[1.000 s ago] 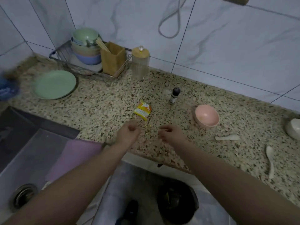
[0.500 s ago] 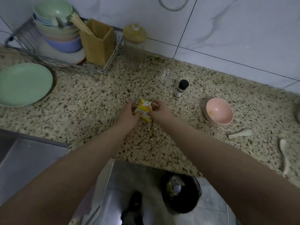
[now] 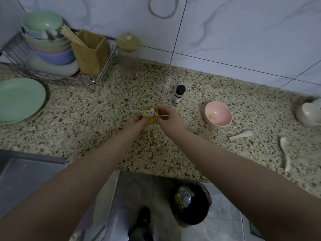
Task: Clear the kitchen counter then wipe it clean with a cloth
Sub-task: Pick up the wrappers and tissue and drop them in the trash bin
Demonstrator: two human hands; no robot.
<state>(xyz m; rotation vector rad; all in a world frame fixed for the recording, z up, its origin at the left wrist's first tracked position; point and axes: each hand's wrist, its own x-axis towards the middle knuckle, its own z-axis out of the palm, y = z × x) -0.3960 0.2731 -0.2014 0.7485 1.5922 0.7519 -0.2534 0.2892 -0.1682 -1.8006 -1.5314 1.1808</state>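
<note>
Together, both hands, left and right, pinch the yellow packet between them.

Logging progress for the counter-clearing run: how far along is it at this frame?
Early. Done: nothing visibly cleared yet. In hand: left hand and right hand both grip the yellow snack packet. Left: crumbs, the small dark-capped bottle, pink bowl, two white spoons and green plate sit on the counter; wiping not started, no cloth in view.
</note>
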